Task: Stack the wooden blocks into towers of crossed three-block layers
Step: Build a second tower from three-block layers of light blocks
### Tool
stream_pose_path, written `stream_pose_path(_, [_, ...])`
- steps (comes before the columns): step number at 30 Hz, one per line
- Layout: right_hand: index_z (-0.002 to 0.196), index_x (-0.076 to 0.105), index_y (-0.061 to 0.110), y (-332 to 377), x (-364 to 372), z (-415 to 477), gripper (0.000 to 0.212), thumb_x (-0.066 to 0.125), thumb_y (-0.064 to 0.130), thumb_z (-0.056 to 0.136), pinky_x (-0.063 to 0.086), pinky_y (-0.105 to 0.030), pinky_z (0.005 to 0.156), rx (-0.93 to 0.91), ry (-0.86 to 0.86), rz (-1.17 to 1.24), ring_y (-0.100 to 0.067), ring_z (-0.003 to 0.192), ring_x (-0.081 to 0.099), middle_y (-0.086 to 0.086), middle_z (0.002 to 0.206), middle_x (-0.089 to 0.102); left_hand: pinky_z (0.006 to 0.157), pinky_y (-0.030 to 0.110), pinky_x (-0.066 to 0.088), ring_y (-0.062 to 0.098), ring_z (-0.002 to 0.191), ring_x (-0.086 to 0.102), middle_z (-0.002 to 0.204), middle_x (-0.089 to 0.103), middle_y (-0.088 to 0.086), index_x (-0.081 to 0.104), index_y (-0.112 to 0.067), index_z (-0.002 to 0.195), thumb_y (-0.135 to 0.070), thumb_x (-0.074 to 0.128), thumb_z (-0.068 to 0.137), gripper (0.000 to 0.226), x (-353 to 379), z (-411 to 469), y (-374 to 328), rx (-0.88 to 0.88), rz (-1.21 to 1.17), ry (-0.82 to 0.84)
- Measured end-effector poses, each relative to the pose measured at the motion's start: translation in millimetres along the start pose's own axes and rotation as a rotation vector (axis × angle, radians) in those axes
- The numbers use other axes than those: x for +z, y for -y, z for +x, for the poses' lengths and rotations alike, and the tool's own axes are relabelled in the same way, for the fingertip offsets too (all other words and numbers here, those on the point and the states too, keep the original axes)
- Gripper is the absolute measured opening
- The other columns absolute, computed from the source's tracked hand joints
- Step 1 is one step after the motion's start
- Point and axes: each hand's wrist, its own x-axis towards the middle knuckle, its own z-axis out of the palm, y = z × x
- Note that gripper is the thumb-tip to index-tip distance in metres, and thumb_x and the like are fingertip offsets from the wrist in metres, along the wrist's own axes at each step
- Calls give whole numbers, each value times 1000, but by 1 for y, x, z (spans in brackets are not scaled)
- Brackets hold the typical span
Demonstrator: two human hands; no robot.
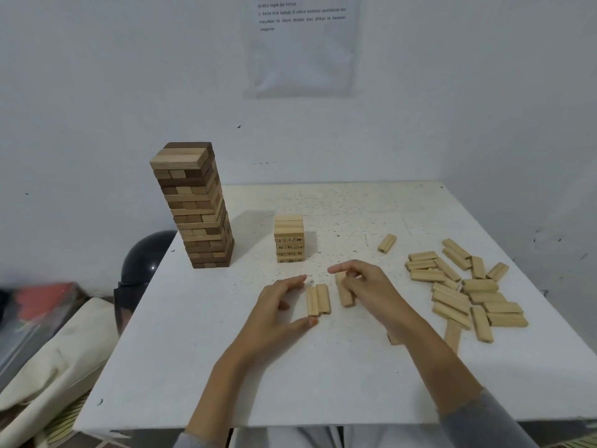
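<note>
Left hand (274,305) loose by pair (318,300), before small tower (289,237).
Right hand (368,286) pinching block (345,300); may skew pair if slid crooked.

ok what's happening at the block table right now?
A person is building block towers by hand. The left hand brackets two pale blocks lying side by side on the white table, thumb at their near end. The right hand grips a third block just beside that pair, apparently forming a three-block layer. Behind stands a short tower of pale numbered blocks, with a tall tower of mixed dark and light blocks at far left. A loose pile waits on the right.
</note>
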Motion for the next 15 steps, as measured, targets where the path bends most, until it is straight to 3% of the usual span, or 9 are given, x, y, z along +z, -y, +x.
stream_pose_path(3, [105,71,22,-6,-1,0,19,62,11,92,41,-11,68,-51,-9,-91,-5,72,51,3,84,54,86,4,36,-13,111,43,123,53,-21,49,-41,129,-29,80,77,62,3,1,4,56,15,-65])
stream_pose_path(6, [104,71,19,-11,6,3,17,68,14,89,39,-3,63,-74,-33,-205,-5,71,53,2,80,52,84,5,37,-8,111,45,120,56,-21,50,-42,128,-31,81,75,63,7,3,6,70,17,-105])
stream_pose_path(9, [110,65,21,-11,7,1,22,67,16,89,39,-1,65,-132,-66,-204,-5,73,53,-2,100,52,85,7,38,-5,111,47,118,57,-22,49,-43,129,-32,82,74,65,7,3,9,66,5,-125])
stream_pose_path(12, [127,53,31,-14,-5,-4,46,71,20,86,42,-7,73,-163,115,-168,0,88,53,10,121,51,84,7,38,-4,111,48,118,58,-20,50,-40,130,-33,82,73,66,8,4,12,77,22,-128])
stream_pose_path(15, [139,35,45,-20,-12,-4,75,78,26,79,41,-12,79,-235,280,-357,4,103,45,27,128,46,83,6,38,-4,112,48,118,59,-20,50,-39,130,-33,81,74,65,9,5,14,87,47,-127])
